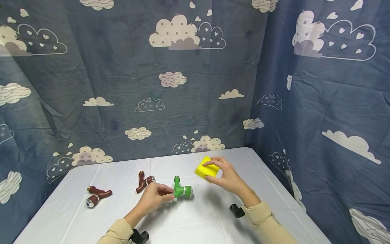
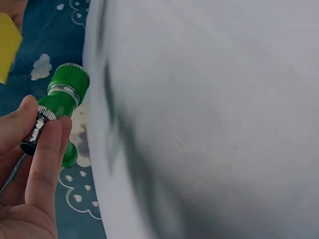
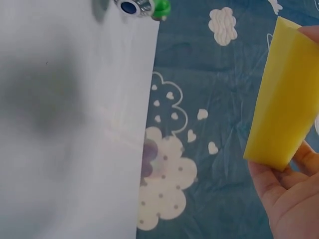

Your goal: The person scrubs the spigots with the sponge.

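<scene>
Near the middle of the table, my left hand (image 1: 154,196) pinches a green tap (image 1: 179,190) by its dark-tipped, chrome-collared end, as the left wrist view shows. The tap's ribbed green knob (image 2: 71,82) points away from the fingers. To the right, my right hand (image 1: 226,174) grips a yellow sponge block (image 1: 206,168) between thumb and fingers, raised above the tabletop. In the right wrist view the sponge (image 3: 284,99) stands on edge in the fingers, and part of the tap (image 3: 144,7) shows at the top.
Two brown taps lie left of the hands: one (image 1: 99,195) at the far left, another (image 1: 143,181) just behind the left hand. A white cloth covers the table (image 1: 195,227). Dark blue cloud-print curtains (image 1: 195,115) stand behind it and at both sides.
</scene>
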Motion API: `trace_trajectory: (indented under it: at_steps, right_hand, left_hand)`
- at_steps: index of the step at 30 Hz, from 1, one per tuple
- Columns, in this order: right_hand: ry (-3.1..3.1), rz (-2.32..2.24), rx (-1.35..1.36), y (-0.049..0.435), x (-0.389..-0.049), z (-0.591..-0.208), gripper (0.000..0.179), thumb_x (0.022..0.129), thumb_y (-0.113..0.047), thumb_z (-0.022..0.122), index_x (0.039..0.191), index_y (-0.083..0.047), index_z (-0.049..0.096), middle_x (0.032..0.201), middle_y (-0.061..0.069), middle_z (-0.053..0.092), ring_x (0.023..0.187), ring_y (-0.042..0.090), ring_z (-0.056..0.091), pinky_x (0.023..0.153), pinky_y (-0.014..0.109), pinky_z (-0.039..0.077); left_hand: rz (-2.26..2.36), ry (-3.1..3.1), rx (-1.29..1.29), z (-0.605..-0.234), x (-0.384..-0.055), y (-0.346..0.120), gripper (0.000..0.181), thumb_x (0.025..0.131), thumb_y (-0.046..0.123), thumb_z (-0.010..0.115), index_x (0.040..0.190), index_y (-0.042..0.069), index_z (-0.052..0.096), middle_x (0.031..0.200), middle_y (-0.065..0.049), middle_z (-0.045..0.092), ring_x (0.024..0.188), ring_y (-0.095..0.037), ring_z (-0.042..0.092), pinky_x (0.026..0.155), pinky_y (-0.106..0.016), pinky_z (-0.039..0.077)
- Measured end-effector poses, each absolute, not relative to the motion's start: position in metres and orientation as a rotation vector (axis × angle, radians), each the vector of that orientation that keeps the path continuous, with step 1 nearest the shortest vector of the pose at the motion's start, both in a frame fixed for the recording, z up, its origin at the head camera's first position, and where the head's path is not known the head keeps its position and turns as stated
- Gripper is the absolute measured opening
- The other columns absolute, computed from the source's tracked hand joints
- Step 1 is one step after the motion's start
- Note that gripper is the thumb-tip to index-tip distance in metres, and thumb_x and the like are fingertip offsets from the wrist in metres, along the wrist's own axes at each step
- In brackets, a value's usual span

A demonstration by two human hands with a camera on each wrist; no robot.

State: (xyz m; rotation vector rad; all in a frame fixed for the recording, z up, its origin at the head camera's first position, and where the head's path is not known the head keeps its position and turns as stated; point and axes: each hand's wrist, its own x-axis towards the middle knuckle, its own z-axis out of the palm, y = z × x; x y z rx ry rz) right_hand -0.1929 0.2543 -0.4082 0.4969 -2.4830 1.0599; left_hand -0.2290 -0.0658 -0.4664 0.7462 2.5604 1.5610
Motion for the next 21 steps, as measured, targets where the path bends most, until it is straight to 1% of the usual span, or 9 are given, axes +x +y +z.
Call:
trace_trajectory:
  at_steps: [6,12,16,21]
  right_hand:
    - [-2.479,1.09,0.501,0.236,-0.199,-0.407,0.037,0.086,-0.018,0.088,0.121,-0.02,0.077,0.14,0.013,0.064,0.132,0.036,0.06,0.11,0.061,0.052]
    - [-2.491,1.129,0.519,0.216,-0.201,-0.402,0.036,0.088,-0.02,0.087,0.122,-0.02,0.077,0.139,0.012,0.063,0.133,0.035,0.06,0.114,0.062,0.051]
    - [-2.492,1.146,0.531,0.204,-0.2,-0.399,0.035,0.089,-0.018,0.087,0.122,-0.018,0.077,0.138,0.013,0.063,0.132,0.035,0.06,0.114,0.063,0.052]
    - [-2.488,1.137,0.547,0.191,-0.198,-0.395,0.035,0.089,-0.017,0.087,0.123,-0.017,0.077,0.137,0.012,0.062,0.13,0.033,0.061,0.111,0.057,0.054]
  left_hand:
    - [1.664,2.503,0.716,-0.453,-0.224,-0.058,0.017,0.084,0.01,0.091,0.098,0.005,0.083,0.094,-0.009,0.083,0.084,-0.01,0.079,0.076,-0.018,0.064]
    - [1.73,2.51,0.733,-0.438,-0.215,-0.049,0.016,0.082,0.011,0.093,0.095,0.009,0.084,0.096,-0.008,0.083,0.085,-0.009,0.079,0.075,-0.017,0.063]
    - [1.812,2.503,0.74,-0.429,-0.209,-0.045,0.017,0.081,0.012,0.095,0.095,0.009,0.085,0.099,-0.01,0.084,0.087,-0.011,0.08,0.075,-0.018,0.064]
    - [1.89,2.508,0.744,-0.423,-0.206,-0.042,0.019,0.081,0.012,0.095,0.097,0.01,0.085,0.099,-0.011,0.084,0.087,-0.011,0.081,0.074,-0.021,0.066]
